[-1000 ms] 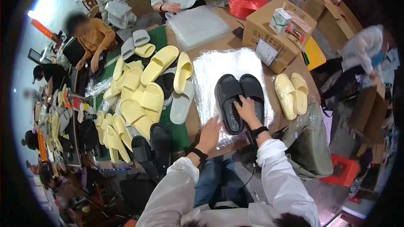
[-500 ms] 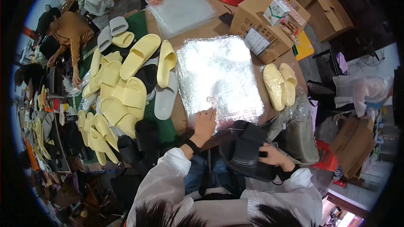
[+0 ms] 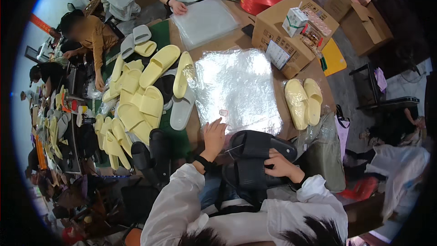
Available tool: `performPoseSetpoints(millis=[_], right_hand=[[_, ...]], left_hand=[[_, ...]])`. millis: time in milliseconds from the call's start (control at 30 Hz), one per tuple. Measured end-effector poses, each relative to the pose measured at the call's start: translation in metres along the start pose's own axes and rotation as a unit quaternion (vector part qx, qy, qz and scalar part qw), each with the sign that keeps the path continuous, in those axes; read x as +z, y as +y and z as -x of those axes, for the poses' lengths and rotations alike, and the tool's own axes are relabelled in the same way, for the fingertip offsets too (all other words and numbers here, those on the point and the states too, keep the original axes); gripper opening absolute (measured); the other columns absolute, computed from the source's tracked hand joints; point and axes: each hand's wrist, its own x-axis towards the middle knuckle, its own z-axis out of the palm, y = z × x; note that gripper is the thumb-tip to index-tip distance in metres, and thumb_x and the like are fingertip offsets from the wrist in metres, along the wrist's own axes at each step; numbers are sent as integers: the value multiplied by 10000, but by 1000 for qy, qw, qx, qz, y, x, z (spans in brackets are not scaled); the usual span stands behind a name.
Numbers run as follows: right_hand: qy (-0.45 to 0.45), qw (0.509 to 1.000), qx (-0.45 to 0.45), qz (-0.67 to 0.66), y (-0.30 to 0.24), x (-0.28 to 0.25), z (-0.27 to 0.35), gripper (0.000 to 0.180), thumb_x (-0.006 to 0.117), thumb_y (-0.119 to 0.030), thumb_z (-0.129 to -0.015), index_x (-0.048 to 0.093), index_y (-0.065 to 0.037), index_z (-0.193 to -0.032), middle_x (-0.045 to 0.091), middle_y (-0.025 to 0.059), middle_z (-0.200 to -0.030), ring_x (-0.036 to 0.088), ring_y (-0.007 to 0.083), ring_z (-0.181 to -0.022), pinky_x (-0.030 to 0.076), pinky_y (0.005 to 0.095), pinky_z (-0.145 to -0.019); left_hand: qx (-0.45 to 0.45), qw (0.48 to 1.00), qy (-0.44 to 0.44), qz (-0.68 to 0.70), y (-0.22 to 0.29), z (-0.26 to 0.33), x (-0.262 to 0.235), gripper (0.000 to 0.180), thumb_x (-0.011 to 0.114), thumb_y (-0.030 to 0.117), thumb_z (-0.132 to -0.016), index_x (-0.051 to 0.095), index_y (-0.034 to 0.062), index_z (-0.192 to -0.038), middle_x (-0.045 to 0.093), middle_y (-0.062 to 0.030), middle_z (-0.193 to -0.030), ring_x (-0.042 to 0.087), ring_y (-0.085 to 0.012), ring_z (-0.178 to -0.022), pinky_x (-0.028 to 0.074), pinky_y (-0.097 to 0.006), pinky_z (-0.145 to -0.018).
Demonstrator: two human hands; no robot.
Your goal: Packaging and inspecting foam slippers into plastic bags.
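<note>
We see bright, even overhead light, strong glare off the clear plastic sheet [image 3: 236,89], heavy fisheye bending, black vignette at rim.

a slipper packing workshop: yellow slippers [image 3: 136,105], plastic bags [image 3: 236,89], cardboard boxes [image 3: 284,32]

black slippers [image 3: 255,157], pale yellow slippers [image 3: 302,101]

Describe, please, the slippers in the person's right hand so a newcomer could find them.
Start at the shiny plastic sheet mid-table. At its near edge, over the lap, the right hand holds a stacked pair of black slippers. The pair on the table is pale yellow.
</note>
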Motion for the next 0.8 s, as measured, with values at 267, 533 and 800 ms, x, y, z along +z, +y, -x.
performPoseSetpoints(millis=[267,533,800], right_hand=[[99,990,45,87,35,8,-10,145,676,-163,-640,625,-34,-682,501,151,-648,510,336,-757,395,412,-768],[218,938,49,265,36,10,-15,137,653,-190,-706,634,-57,-681,496,145,-631,506,324,-711,390,421,-660],[222,918,15,329,21,21,-38,148,664,-186,-698,617,-53,-744,499,149,-662,494,332,-703,391,433,-654]], left_hand=[[-52,997,-17,49,16,-12,-8,175,543,56,-793,591,27,-959,626,-143,-965,586,-306,-915,457,-398,-776],[98,991,-59,-64,42,7,-21,503,514,35,-747,440,-8,-1242,525,-170,-1195,527,-315,-1066,409,-394,-934],[140,986,-36,-79,89,13,-25,434,514,75,-796,541,178,-1216,411,-102,-1352,328,-380,-1262,187,-624,-1003]])
